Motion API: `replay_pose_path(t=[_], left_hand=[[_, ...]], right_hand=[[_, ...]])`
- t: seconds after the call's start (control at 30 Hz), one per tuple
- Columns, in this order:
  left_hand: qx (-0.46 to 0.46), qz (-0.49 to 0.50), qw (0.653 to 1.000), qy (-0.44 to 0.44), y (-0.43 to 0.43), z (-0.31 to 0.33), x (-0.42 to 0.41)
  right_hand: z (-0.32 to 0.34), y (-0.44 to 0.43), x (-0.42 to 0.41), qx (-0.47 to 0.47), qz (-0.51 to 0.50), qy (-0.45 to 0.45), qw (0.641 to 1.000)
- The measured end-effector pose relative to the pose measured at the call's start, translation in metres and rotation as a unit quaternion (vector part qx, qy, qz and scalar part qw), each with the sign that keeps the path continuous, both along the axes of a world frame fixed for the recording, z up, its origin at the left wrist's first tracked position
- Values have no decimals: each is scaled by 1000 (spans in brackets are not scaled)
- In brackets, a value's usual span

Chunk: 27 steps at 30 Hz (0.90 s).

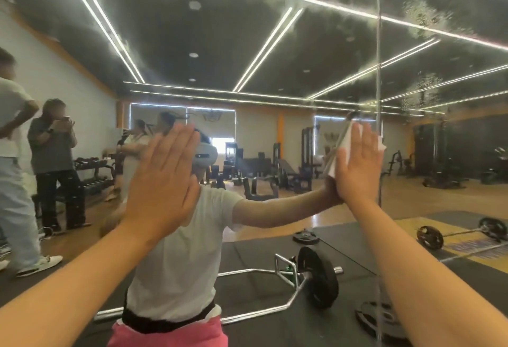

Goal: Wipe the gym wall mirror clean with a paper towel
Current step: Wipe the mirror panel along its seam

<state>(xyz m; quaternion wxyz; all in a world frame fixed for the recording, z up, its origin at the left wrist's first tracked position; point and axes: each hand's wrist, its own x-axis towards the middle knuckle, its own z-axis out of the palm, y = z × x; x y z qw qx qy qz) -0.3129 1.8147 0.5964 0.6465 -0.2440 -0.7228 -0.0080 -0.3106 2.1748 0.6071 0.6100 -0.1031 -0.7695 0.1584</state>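
Two open palms, fingers straight: right hand (pixel 357 165) presses paper towel (pixel 347 137) flat on mirror (pixel 275 44), beside vertical seam (pixel 379 71); left hand (pixel 162 181) holds nothing. Speckled residue (pixel 420 16) lies up-right, nearer right hand.

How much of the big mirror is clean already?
Looks done: the middle of the mirror, by the left hand, shows no big smears. In hand: the right hand presses the paper towel flat against it. Left: speckled spots high up, past the seam.

Nothing is legible; the dark lettering on the yellow floor mat (pixel 467 249), reflected at lower right in the mirror (pixel 275 44), is too blurred.
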Motion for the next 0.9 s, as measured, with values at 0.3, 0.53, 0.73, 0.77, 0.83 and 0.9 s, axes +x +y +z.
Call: replay_pose_path(t=[0.3, 0.53, 0.73, 0.77, 0.83, 0.9], left_hand=[[-6, 4, 1000, 26, 68, 98, -9], [22, -15, 999, 45, 69, 95, -22], [32, -24, 997, 60, 71, 95, -27], [33, -25, 997, 62, 71, 95, -28], [33, -22, 997, 61, 70, 95, -28], [31, -20, 998, 56, 70, 94, -27]], right_hand=[[32, 0, -3, -156, -35, 44, 986], [149, 12, -9, -167, -69, 57, 982], [222, 1, -11, -86, -51, 63, 993], [224, -11, -12, -45, -44, 69, 996], [220, -45, -15, 64, -30, 77, 994], [200, -85, -17, 188, -6, 77, 979]])
